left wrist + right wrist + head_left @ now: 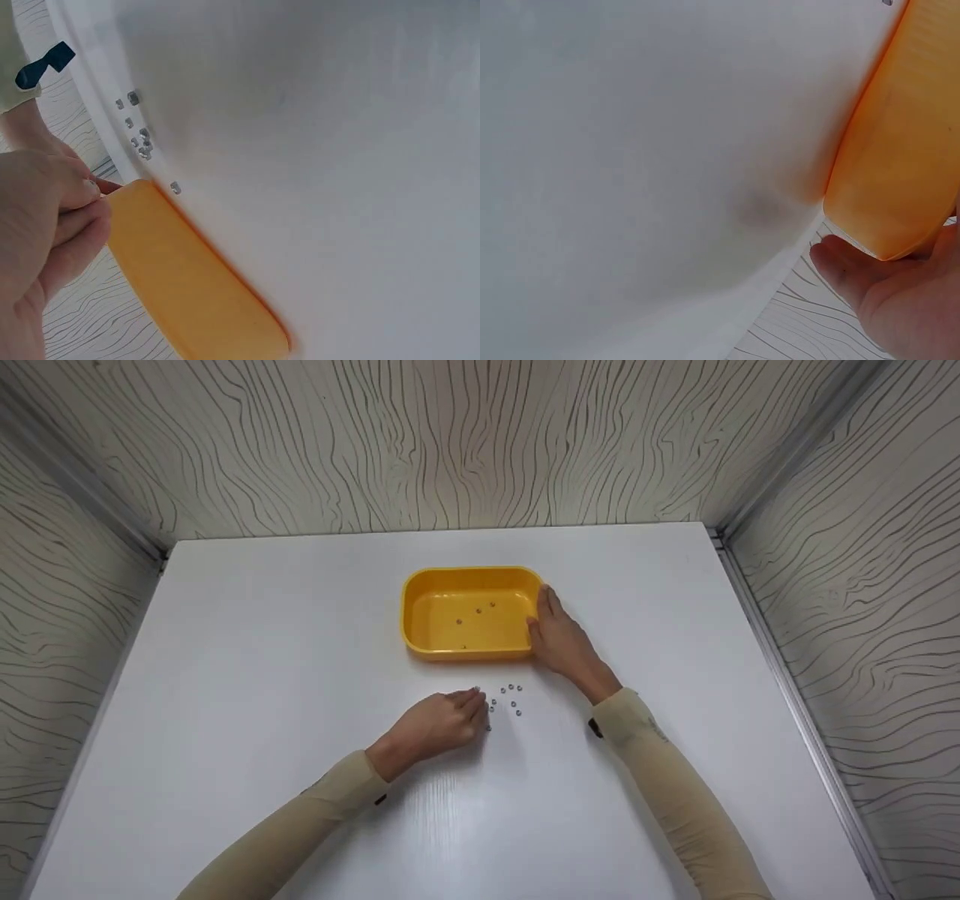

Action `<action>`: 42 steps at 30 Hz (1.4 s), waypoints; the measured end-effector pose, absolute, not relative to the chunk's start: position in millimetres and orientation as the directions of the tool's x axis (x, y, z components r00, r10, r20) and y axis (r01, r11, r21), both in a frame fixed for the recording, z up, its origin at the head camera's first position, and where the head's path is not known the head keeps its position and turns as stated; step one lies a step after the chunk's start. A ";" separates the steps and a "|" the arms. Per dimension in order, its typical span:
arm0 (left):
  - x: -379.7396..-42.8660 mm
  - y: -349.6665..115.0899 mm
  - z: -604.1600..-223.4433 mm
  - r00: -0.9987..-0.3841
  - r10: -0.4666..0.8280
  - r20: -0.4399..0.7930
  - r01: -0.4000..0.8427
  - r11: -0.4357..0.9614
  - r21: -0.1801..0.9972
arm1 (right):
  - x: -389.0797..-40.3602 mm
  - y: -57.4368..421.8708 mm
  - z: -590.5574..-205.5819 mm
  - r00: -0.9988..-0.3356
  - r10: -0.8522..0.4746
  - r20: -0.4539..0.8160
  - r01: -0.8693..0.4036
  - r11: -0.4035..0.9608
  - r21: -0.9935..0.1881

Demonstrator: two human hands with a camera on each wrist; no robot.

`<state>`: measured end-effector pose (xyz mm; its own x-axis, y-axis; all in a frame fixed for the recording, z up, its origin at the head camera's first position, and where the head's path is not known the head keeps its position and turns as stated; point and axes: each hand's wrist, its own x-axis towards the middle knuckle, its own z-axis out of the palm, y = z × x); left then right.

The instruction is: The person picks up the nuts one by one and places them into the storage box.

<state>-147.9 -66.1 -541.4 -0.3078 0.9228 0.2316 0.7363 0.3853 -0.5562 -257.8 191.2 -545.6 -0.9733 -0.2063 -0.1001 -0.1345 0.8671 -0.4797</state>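
Note:
A yellow plastic container (469,655) stands on the white table, with several small metal nuts (478,611) lying on its floor. My right hand (561,641) grips its right end, thumb over the rim and fingers along the outer wall. The right wrist view catches that hand (900,300) against the container's side (892,165). In front of the container my left hand (442,722) pinches one nut (477,688) between thumb and fingertips. Close beside those fingertips, more loose nuts (514,704) are scattered; the left wrist view shows them (144,135) past the fingers.
The white table (285,660) reaches the patterned back wall (450,450). A patterned side panel (862,585) rises along the right edge behind a metal rail (795,697). Both forearms come in from the near edge in beige sleeves (667,787).

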 end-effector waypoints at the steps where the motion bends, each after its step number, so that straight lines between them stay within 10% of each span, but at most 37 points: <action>1: -148.5 -66.1 -539.2 -0.313 0.921 0.231 0.736 0.389 -0.553 | -258.0 191.3 -545.2 -0.973 -0.208 -0.102 -0.136 0.870 -0.473; 23: -173.9 -71.0 -505.3 -0.375 0.848 0.375 0.752 0.515 -0.411 | -258.6 192.5 -541.2 -0.974 -0.198 -0.110 -0.132 0.889 -0.438; 42: -200.3 -69.3 -497.6 -0.771 0.550 0.321 0.635 0.627 0.452 | -257.3 190.4 -543.6 -0.975 -0.197 -0.104 -0.130 0.882 -0.452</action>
